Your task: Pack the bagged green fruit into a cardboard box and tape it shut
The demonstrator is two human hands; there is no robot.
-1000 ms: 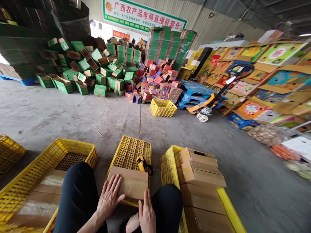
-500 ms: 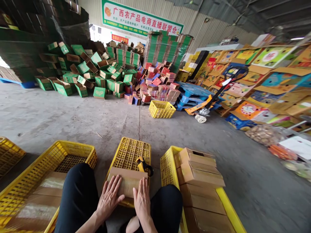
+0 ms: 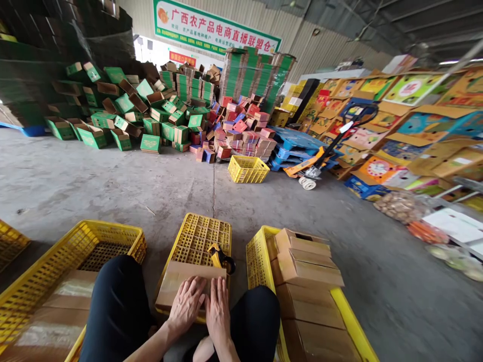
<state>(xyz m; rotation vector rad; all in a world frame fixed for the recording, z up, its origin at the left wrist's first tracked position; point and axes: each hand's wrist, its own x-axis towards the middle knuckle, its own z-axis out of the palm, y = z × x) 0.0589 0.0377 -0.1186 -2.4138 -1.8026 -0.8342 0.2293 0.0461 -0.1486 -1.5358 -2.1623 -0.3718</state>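
Observation:
A brown cardboard box (image 3: 171, 281) lies on an upturned yellow crate (image 3: 206, 229) between my knees. My left hand (image 3: 185, 304) rests flat on the box top, fingers extended. Close beside it, my right hand (image 3: 218, 306) lies on the box's right part, fingers straight and near together. A yellow and black tape dispenser (image 3: 221, 259) sits on the crate just beyond the box. To the right, a yellow crate (image 3: 260, 264) holds several brown boxes (image 3: 311, 301). The crate on the left (image 3: 109, 229) contains taped boxes (image 3: 73, 291).
A yellow crate (image 3: 248, 170) stands on the floor ahead, near blue pallets (image 3: 294, 141) and a pallet jack (image 3: 311, 168). Green boxes (image 3: 151, 143) and red boxes (image 3: 245, 123) are heaped behind. Colourful cartons (image 3: 415, 125) are stacked at right. Another crate edge (image 3: 13, 246) shows at far left.
My left hand has slid right across the box top, close to my right hand. The right hand stays on the box. The view has shifted slightly.

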